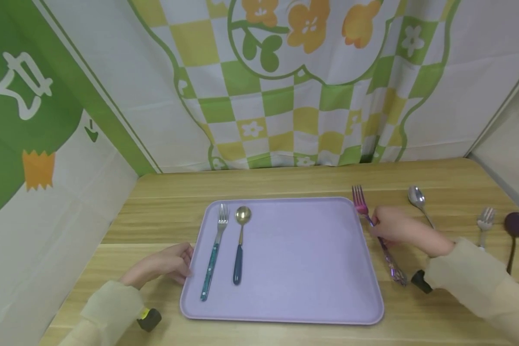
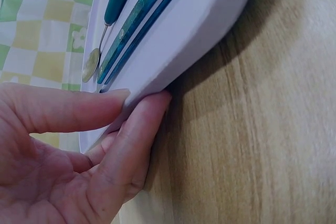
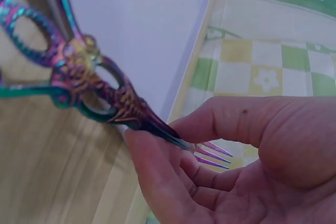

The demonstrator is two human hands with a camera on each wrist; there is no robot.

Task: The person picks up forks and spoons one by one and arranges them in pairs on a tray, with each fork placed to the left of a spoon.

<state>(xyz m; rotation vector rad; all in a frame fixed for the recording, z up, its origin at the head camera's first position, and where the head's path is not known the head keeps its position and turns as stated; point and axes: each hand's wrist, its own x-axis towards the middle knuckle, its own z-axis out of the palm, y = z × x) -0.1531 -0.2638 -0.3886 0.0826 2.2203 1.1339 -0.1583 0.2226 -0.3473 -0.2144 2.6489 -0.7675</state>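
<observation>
Curtain and table: checked cloth behind a wood-grain top.
Left hand: narrow pinch on the tray rim at nine o'clock, thumb above, fingers below; an uneven pull could slide the tray.
Teal-handled fork: in the tray, toward nine o'clock, tines at twelve; a tilt could set it sliding.
Gold-bowled spoon: just beside, at its three o'clock; same exposure.
Purple fork: outside the tray, between two and three o'clock, tines toward eleven; rim contact cannot be told.
Right hand: pinches the purple fork near its neck; an off-balance hold could let the ornate handle swing.
Silver spoon, small fork, dark ladle: toward three o'clock; a low sleeve could drag them.
</observation>
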